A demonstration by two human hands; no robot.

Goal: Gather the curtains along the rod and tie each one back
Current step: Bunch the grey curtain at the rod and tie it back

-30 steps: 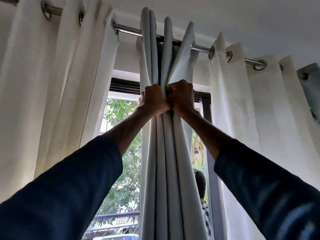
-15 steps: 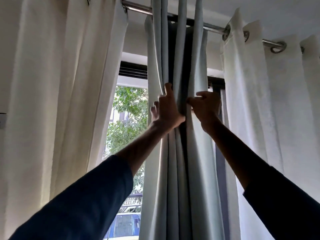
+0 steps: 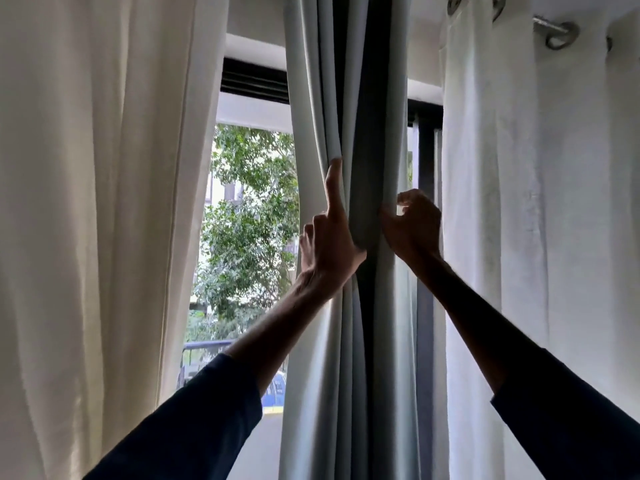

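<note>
Your two dark sleeves nearest, both arms raised. Left hand flat against gathered grey curtain, index finger up along fold, thumb hooked round it. Right hand at bundle's right edge — fingers curled, pinching fold. Three curtains: grey bundle centre, cream curtain left, white curtain right. Open window gap left of bundle — narrow sliver right. Rod top right.

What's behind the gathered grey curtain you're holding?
Beside the grey curtain show a dark window frame, trees and a blue railing. Directly behind its folds nothing can be seen. The left hand and right hand cover part of it.
</note>
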